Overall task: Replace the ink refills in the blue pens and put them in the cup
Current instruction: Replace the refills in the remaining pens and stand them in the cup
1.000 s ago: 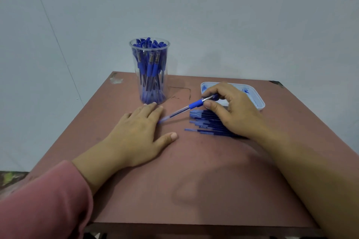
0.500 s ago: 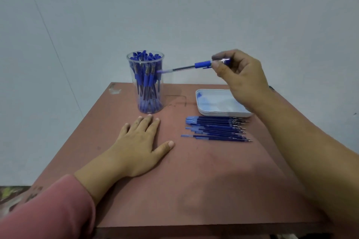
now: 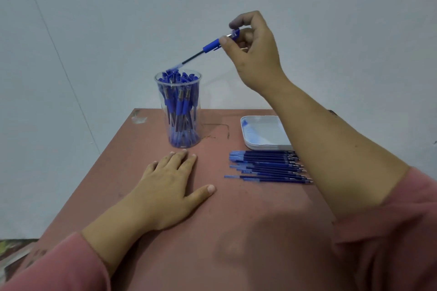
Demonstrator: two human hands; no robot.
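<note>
Blue and slim, the pen (image 3: 211,45) slants down from your right hand (image 3: 255,54), which pinches its rubbery grip end so the tail can slide into the clear, pen-packed cup (image 3: 177,82) at upper centre. Your left hand (image 3: 165,194) lies flat on the reddish table (image 3: 236,220), fingers straight, likely for steadiness. Thin refills (image 3: 267,168) lie in a row right of centre, below a white tray (image 3: 262,134).

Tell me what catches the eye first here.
The right hand is raised at upper centre and pinches a pen that slants down to the mouth of the cup, which is packed with blue pens. Below, the left hand lies flat on the table. To its right is a row of refills, in front of a tray.
</note>
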